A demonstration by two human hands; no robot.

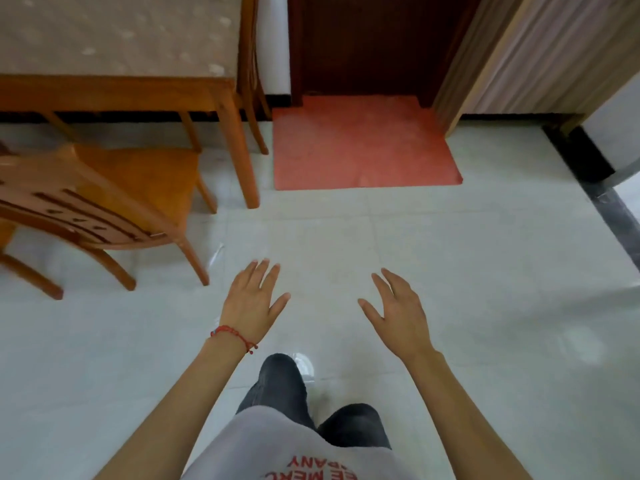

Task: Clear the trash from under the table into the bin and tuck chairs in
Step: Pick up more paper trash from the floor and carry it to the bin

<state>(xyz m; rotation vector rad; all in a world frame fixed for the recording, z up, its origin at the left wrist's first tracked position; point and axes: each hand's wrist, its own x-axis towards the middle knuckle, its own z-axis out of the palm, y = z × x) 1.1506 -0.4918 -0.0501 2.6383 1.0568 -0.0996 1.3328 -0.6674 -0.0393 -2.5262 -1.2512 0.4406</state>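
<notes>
While the person stands on a pale tiled floor (450, 271), a grey shirt with red lettering and dark trouser legs fill the bottom edge, with one pale shoe (304, 367) stepping forward. Both bare arms reach out ahead, palms down. The left hand (251, 303), with a red string bracelet (232, 336) at the wrist, has its fingers straight and loosely spread, holding nothing. The right hand (398, 311) is likewise spread and relaxed, touching nothing.

Beyond the left hand, to the left, a wooden chair (104, 195) stands pulled out from the table, its slatted back nearest the person and its seat pointing toward the table. The wooden table (138, 88), covered with a spotted beige cloth, sits further back at upper left. A second chair (254, 81) stands at the table's right end. No trash shows on the visible floor beneath the table. Farther on, a red mat (360, 143) lies before a dark wooden door (374, 43).
</notes>
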